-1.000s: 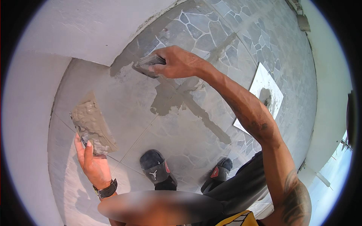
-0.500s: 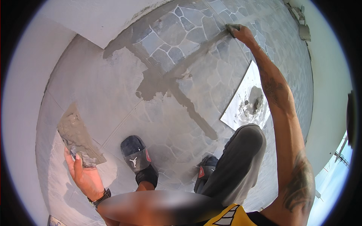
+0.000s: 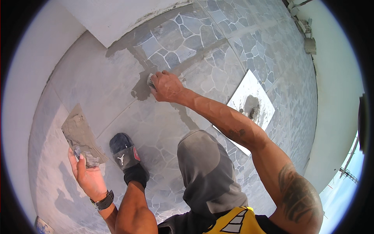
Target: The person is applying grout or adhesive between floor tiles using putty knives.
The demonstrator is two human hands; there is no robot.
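Note:
On the left, my left hand [image 3: 87,177] grips the lower end of a flat, thin plate [image 3: 82,134] coated with wet grey grout, thumb on top. My right arm reaches across the middle of the floor. The fingers of my right hand [image 3: 167,86] are closed round a small grey flat spreader [image 3: 150,80], mostly covered by the hand. The spreader is at a wet patch of grey grout [image 3: 141,90] where tile joints cross. From there grout bands run along the joints; my hand and wrist hide part of them.
A white square board [image 3: 269,107] with a lump of grout [image 3: 251,106] lies on the stone-patterned tile floor [image 3: 117,84], partly behind my right forearm. My slippered foot [image 3: 126,152] stands near the plate. A white wall corner [image 3: 107,41] juts in at the upper left.
My right hand has swept from the far right joint toward me and left, to the grout crossing. My right knee has shifted left. The left hand still holds the plate, nearly unmoved.

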